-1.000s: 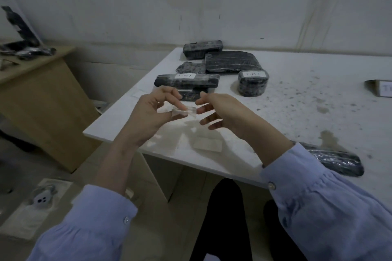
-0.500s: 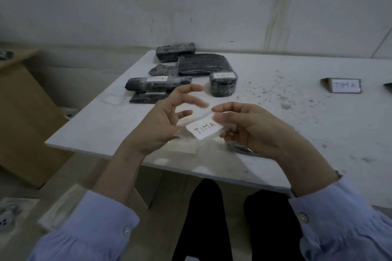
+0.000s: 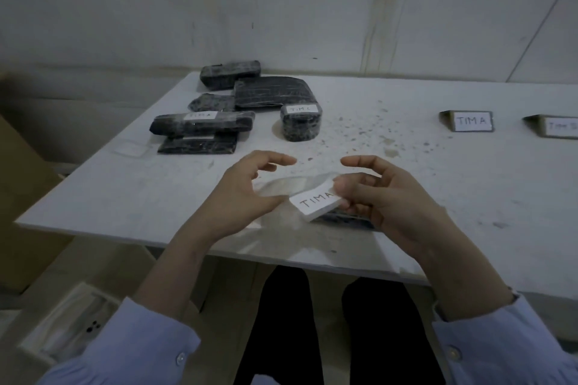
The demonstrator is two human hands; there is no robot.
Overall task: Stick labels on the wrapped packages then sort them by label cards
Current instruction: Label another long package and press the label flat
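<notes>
Right hand (image 3: 394, 197) grip pinches label (image 3: 314, 204), left hand (image 3: 240, 194) pinches film (image 3: 291, 186); beyond label: six packages (image 3: 272, 92), two cards (image 3: 471, 121).

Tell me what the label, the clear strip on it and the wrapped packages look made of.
The label: white paper, matte, with handwritten ink; possibly thin card, since its edge shows some thickness. The clear strip: likely glossy plastic tape, see-through with light glints. The wrapped packages: dark contents under shiny plastic film, judging by wrinkles and highlights; contents cannot be told.
</notes>
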